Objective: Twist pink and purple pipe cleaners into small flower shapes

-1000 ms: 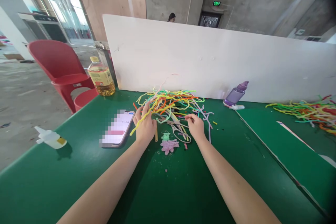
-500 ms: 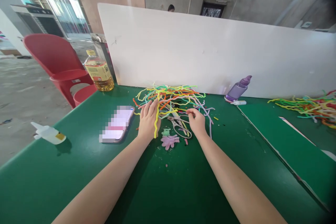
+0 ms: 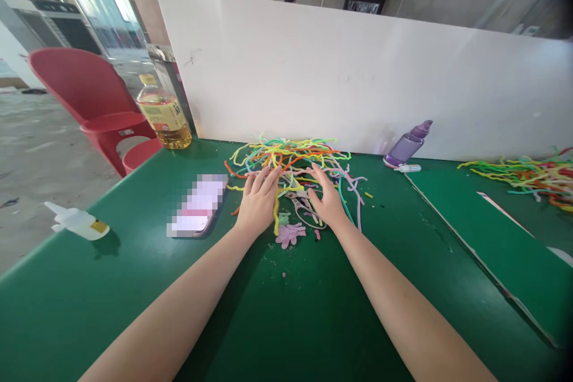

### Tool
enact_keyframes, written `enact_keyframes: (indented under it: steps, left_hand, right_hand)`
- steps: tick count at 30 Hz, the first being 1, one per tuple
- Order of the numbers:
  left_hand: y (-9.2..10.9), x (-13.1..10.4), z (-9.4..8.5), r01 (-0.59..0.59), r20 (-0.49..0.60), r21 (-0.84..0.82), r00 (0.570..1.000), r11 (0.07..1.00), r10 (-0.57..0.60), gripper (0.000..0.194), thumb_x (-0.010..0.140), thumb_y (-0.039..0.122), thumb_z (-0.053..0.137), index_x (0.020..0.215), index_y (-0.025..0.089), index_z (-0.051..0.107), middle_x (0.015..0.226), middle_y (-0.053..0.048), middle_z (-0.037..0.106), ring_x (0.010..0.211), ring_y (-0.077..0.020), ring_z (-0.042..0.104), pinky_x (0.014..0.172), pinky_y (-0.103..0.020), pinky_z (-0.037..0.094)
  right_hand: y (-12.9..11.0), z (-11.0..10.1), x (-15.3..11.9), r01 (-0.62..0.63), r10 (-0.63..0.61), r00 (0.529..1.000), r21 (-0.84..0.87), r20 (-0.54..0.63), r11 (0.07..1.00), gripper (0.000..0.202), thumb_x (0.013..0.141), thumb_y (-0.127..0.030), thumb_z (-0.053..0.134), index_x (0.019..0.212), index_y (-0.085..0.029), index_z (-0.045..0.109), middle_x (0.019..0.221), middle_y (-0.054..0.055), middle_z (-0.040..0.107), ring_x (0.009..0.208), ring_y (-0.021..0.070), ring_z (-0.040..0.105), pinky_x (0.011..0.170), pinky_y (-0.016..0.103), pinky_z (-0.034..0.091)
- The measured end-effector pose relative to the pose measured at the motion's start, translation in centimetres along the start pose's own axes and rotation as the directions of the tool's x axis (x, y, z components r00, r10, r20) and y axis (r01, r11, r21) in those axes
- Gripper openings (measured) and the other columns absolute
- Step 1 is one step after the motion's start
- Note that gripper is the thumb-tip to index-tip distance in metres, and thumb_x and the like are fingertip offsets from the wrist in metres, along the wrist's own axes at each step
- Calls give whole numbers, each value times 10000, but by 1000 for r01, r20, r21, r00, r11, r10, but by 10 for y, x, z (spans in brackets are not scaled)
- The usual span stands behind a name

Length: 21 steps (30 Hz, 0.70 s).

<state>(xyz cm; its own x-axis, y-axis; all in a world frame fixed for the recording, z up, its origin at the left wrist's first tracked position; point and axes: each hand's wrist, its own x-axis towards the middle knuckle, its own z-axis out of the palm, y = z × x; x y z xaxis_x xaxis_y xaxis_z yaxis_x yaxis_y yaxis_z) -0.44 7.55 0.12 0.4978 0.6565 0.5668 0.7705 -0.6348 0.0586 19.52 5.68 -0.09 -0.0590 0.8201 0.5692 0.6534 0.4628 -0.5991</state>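
Observation:
My left hand (image 3: 258, 204) leans over the front of a tangled heap of coloured pipe cleaners (image 3: 290, 146). Along its thumb side hangs a wavy yellow pipe cleaner (image 3: 276, 218), apparently gripped between the fingers and a hidden thumb. My right hand (image 3: 327, 202) reaches over the heap's right front with thumb and forefinger apart, nothing visible between them. Between the hands lie grey-handled scissors (image 3: 304, 213), partly covered by the right hand. Nearer me are a lilac petal-shaped fuzzy piece (image 3: 290, 236) and a small pale green piece (image 3: 283, 219).
A phone (image 3: 199, 206) and a white glue bottle (image 3: 80, 224) lie left; an oil bottle (image 3: 165, 116) stands behind them. A white board (image 3: 277, 71) rises behind the heap. Rightward are a purple bottle (image 3: 405, 146), a small white tube (image 3: 408, 168), a green sheet (image 3: 487, 245) and more pipe cleaners (image 3: 532, 176).
My left hand has shifted slightly right, the yellow pipe cleaner moving with it. My right hand's fingers have gone from a pinch to spread apart, reaching farther over the heap.

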Motion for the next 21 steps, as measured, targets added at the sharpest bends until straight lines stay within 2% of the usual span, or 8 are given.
enact_keyframes:
  steps: [4,8,11,14,16,19,21]
  left_hand:
    - [5,2,-3,-31,-31,-44,999,999,29,507,885,186,378,1386,182,304,1433,-54,367,1318,-285,263,1093,-498,126]
    - [5,1,-2,21,-83,-67,996,998,-26,390,908,206,366,1291,219,436,1428,-60,360,1319,-259,261,1087,-475,167]
    - [2,1,-1,144,-129,-94,979,985,-155,315,902,247,399,1189,229,528,1376,-98,380,1273,-272,317,1032,-457,268]
    - [-4,1,2,298,-144,-137,938,945,-316,302,901,285,403,1155,227,557,1162,-123,518,1109,-276,465,927,-447,360]
    - [-9,1,5,333,-126,-201,924,921,-361,296,912,275,376,1125,230,576,1000,-88,597,961,-242,545,905,-446,363]
    - [-16,2,10,318,-104,-299,926,900,-362,286,906,229,377,1079,226,605,882,-37,662,817,-195,591,928,-438,345]
    - [-20,2,13,305,-99,-320,931,897,-352,300,880,195,404,1110,223,595,913,-33,678,858,-197,600,932,-417,361]
  right_hand:
    - [5,3,0,-7,7,1000,-44,-8,999,558,851,-195,395,1389,-287,276,1378,23,419,1270,210,386,1055,434,306]
    - [13,3,0,-104,91,986,-89,-141,991,597,832,-186,406,1400,-281,247,1393,33,394,1281,219,367,1036,429,335]
    - [26,1,0,-233,215,934,-30,-287,972,660,813,-181,417,1417,-274,169,1421,59,344,1285,238,363,1002,435,371]
    - [41,-1,1,-323,331,865,88,-376,942,719,809,-190,413,1430,-264,57,1470,88,231,1272,250,383,954,426,418]
    - [47,-2,2,-350,372,841,130,-392,928,735,809,-188,402,1429,-273,16,1489,88,171,1255,245,407,942,421,428]
    - [48,-2,2,-349,371,847,128,-382,928,733,806,-180,405,1428,-288,32,1482,87,195,1229,239,439,944,422,426]
    - [45,-1,2,-331,347,863,109,-367,937,732,803,-176,416,1428,-288,53,1470,96,228,1211,240,458,943,422,425]
